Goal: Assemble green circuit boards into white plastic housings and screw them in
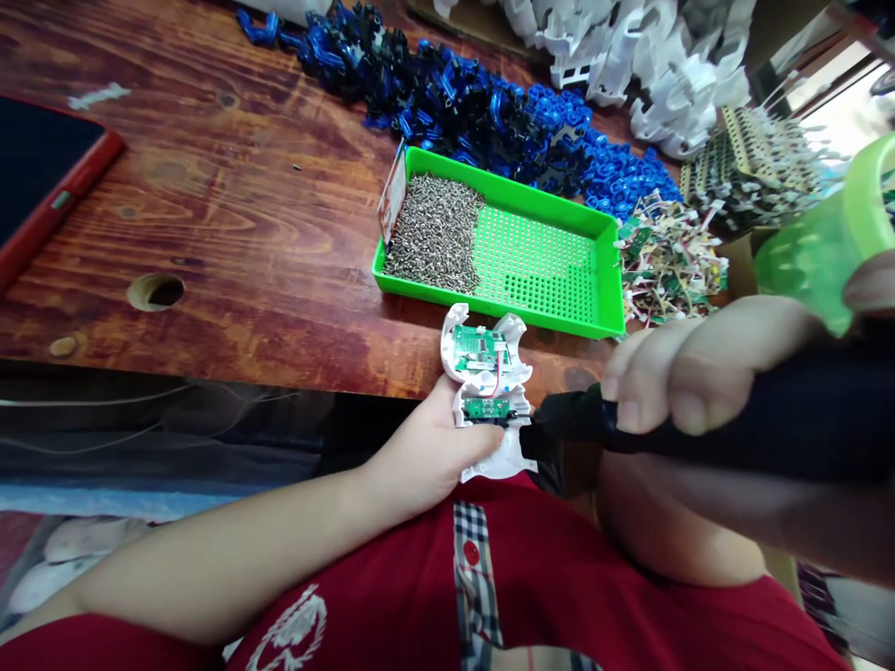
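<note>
My left hand (437, 438) is closed round a white plastic housing (500, 457) at the table's front edge, its thumb lying across the lower part. Two green circuit boards sit in the housing: an upper board (482, 347) and a lower board (488, 408), with a thin red-and-white cable near them. My right hand (706, 363) grips a black electric screwdriver (755, 410) that comes in from the right. Its tip reaches the right end of the lower board; whether a screw is under it, I cannot make out.
A green perforated tray (500, 308) of small screws (440, 228) stands just beyond the housing. Behind it lie blue and black plastic parts (475, 112) and white shells (629, 56). Wired circuit boards (671, 261) are heaped on the right. A red-edged tablet-like panel (62, 205) lies left.
</note>
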